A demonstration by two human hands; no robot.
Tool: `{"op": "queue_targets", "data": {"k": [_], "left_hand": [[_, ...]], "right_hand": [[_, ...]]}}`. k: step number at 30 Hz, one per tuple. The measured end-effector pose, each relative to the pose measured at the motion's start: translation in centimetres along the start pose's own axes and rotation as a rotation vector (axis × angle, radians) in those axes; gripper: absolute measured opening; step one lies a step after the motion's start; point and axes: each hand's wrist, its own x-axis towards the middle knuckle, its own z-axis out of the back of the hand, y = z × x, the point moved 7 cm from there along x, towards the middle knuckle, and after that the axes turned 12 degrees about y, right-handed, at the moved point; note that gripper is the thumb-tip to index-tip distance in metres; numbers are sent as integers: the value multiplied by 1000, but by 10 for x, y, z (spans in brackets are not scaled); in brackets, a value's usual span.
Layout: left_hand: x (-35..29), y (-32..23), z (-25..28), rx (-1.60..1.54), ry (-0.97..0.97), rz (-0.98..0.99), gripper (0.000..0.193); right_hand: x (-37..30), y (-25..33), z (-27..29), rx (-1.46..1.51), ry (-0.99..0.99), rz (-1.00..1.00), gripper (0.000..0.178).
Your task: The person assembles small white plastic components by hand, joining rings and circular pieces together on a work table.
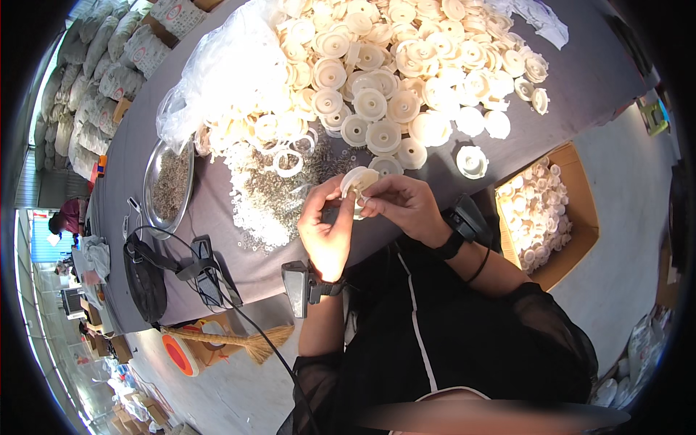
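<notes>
Close to my body, over the table's near edge, my left hand (326, 228) grips a round cream plastic part (357, 179) tilted on its side. My right hand (407, 206) meets it there, thumb and fingertips pinched against the part's inner side. Whatever small piece may sit between those right fingertips is too small to make out. Just beyond my hands spreads a pile of small metal and clear rings (264, 192). A large heap of similar cream round parts (384, 94) covers the far side, and one such part (472, 162) lies apart at the right.
A metal tray (150, 192) of small pieces stands left, near a black bag (145, 283) and a cabled device (208, 272). A clear plastic bag (210, 80) lies against the heap. On my right, a cardboard box (586, 217) holds many cream parts. A broom (254, 341) lies below the table.
</notes>
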Motion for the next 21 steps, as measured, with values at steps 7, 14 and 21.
{"op": "queue_targets", "data": {"k": [7, 14, 21], "left_hand": [[-8, -5, -1, -44, 21, -7, 22], [-13, -7, -4, -120, 45, 12, 23], [-21, -12, -10, -191, 73, 25, 24]], "right_hand": [[-8, 8, 5, -253, -67, -73, 20], [-5, 32, 6, -351, -135, 174, 48], [-3, 11, 6, -134, 80, -25, 53]]}}
